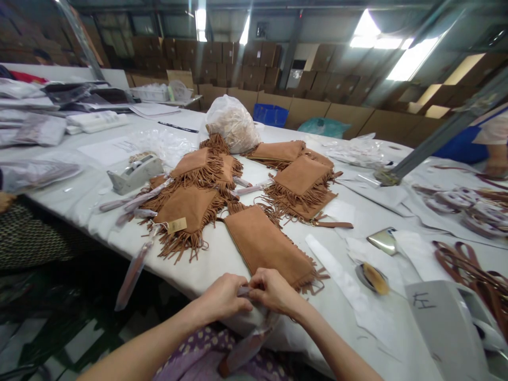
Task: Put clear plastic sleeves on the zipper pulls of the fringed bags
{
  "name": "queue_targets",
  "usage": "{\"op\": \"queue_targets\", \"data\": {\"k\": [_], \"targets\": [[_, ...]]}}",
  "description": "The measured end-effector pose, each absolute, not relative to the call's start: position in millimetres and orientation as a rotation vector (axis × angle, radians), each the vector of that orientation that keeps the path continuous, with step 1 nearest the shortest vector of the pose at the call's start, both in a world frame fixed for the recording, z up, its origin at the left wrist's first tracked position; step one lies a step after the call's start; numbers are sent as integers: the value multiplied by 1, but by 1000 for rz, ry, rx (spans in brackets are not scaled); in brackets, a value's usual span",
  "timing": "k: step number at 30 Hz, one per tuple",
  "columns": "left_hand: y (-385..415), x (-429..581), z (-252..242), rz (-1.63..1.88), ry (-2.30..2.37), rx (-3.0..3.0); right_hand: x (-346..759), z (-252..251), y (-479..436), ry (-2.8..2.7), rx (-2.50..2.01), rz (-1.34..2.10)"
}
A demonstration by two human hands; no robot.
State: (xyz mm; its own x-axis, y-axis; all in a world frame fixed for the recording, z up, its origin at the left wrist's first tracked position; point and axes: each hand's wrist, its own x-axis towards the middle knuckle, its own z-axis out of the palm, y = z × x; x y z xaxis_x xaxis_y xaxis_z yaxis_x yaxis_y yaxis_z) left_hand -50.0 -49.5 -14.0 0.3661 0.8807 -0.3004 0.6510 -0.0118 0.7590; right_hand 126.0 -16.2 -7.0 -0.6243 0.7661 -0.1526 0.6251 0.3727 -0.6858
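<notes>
My left hand [222, 296] and my right hand [273, 290] meet at the near edge of the white table [222, 254], fingers pinched together on a clear plastic sleeve [248, 338] that hangs down toward my lap with a brown strap inside. Just beyond my hands lies a tan suede fringed bag [265, 243], flat on the table. More tan fringed bags are piled to the left [190, 206] and in the middle [301, 182].
A tape dispenser [135, 172] sits at left, a roll of tape [371, 278] and a second dispenser [448, 323] at right. A full plastic bag [232, 124] stands behind the piles. Brown straps [468, 267] lie far right. Another person's arm [494, 153] shows at the right edge.
</notes>
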Motion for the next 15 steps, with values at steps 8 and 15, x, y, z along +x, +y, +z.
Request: {"op": "queue_targets", "data": {"k": [8,15], "targets": [[-53,-49,-21,363,1320,1691,123,1,-21,-2429,-1247,1027],[-57,-50,-24,389,1319,1641,121,-1,-22,-2447,-1317,1049]]}}
